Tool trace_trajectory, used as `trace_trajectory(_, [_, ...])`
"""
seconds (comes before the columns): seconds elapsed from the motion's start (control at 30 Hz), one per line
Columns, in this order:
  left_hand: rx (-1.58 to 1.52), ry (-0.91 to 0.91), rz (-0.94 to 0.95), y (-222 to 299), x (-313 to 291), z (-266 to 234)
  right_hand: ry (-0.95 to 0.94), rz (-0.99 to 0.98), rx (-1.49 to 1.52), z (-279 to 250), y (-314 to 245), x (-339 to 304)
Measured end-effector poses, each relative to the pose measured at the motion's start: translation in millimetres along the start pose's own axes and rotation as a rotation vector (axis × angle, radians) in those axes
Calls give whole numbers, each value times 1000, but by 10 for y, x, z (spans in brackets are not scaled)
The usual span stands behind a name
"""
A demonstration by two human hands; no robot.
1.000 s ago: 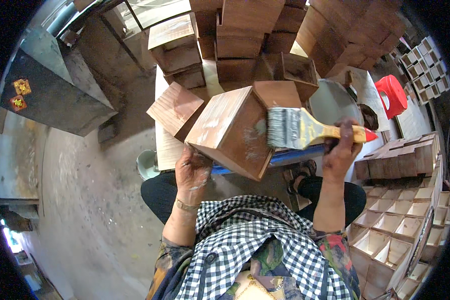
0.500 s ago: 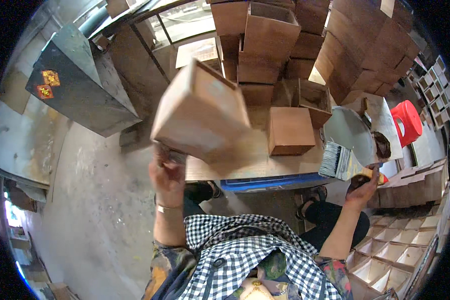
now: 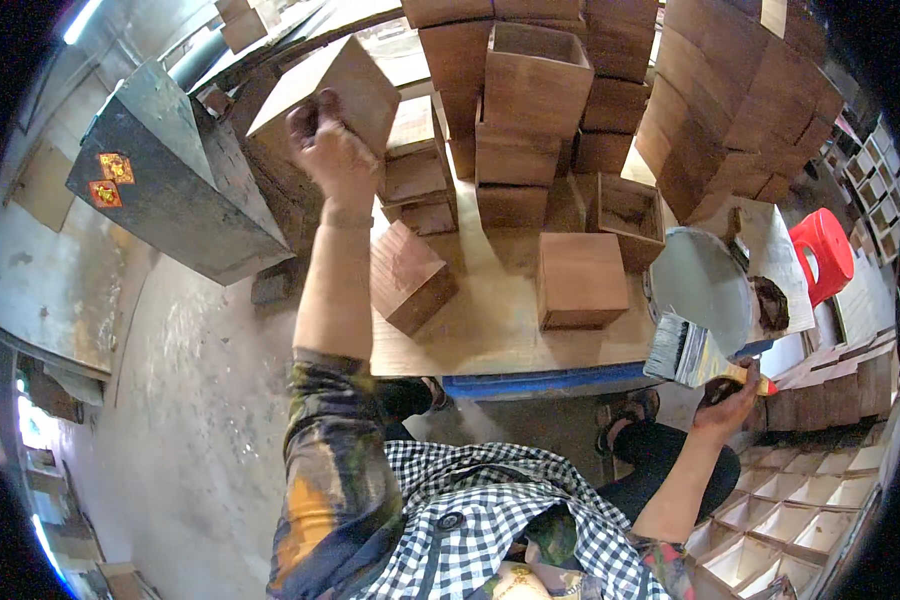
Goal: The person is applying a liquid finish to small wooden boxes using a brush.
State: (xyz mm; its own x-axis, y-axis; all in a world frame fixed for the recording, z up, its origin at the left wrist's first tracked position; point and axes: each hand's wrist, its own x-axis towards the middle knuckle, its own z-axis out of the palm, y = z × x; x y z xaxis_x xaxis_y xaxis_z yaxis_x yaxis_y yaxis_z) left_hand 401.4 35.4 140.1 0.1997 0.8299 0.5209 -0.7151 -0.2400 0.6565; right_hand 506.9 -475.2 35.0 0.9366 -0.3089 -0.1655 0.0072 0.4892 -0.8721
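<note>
1. The wooden box [image 3: 332, 78] I follow is up at the far left of my view, over the far left end of the workbench [image 3: 490, 350]. It is turned cornerwise, a pale face to the left and a browner one to the right; I make out no clear long axis.

2. The left hand [image 3: 332, 150] is by far the nearer one. The box lies directly beyond its knuckles, on the far side of the grip, and a short two-box stack [image 3: 415, 165] stands just to the right. Whether box and stack touch, I cannot tell.

3. I see that hand's fingers bent against the box's near side, clasping it; the thumb's exact place is unclear to me. The forearm runs almost straight from near to far, well extended.

4. The right hand [image 3: 727, 402] sits low at the near right, wrapped round the handle of a wide paintbrush [image 3: 698, 355]. The bristles point to the far left, by the near rim of a round tub [image 3: 702, 275] of greyish liquid.

5. Between the hands, I see a turned box [image 3: 410, 278] on the left and a squarer box [image 3: 582, 278] on the right. Taller box stacks [image 3: 537, 85] rise beyond, with a red stool [image 3: 822, 255] at far right.
</note>
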Motion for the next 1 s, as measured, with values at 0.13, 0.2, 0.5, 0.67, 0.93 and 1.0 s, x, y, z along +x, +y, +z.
trace_trajectory(0.13, [-80, 189, 32, -523, -32, 348, -24, 36, 59, -3, 25, 48])
trace_trajectory(0.2, [-127, 221, 53, -711, -126, 537, -41, 26, 52, -17, 26, 59])
trace_trajectory(0.5, [-123, 100, 119, -966, -166, 784, 12, 14, -63, -17, 3, 38])
trace_trajectory(0.67, [4, 92, 240, -976, -158, 799, -62, -20, -151, -20, -18, 22])
trace_trajectory(0.93, [293, 231, 373, -960, -107, 795, -106, -57, -121, -62, 62, 51])
trace_trajectory(1.0, [355, 221, 421, -949, -65, 785, -76, -24, -135, -83, 70, 63])
